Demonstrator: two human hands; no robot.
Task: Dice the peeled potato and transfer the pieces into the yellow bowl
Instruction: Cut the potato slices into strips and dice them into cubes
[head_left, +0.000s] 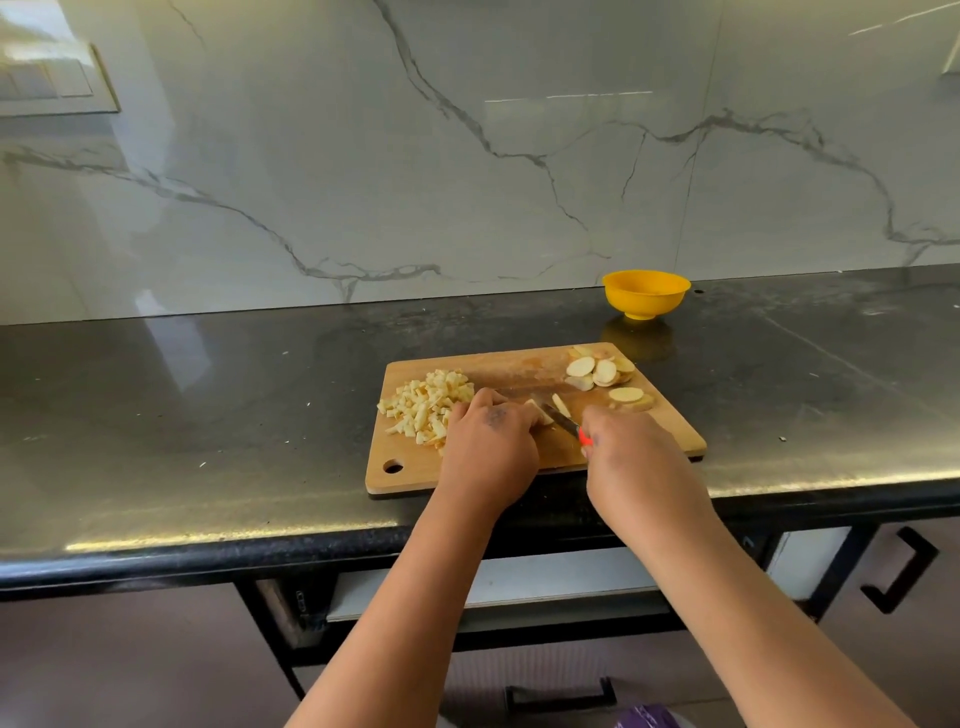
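Note:
A wooden cutting board (498, 371) lies on the black counter. A heap of diced potato (426, 402) covers its left part, and round potato slices (602, 371) sit at its right back corner. My left hand (491, 441) holds down a potato piece (543, 413) at the board's middle with curled fingers. My right hand (631, 457) grips a knife with a red handle (584, 436); its blade (558, 418) angles into that piece. One loose slice (561, 404) lies just behind the blade. The yellow bowl (645, 292) stands behind the board to the right.
The counter's front edge (311, 535) runs just below the board, whose near corner overhangs it slightly. A marble wall rises close behind the yellow bowl. Drawers and cabinet handles (901, 571) sit under the counter.

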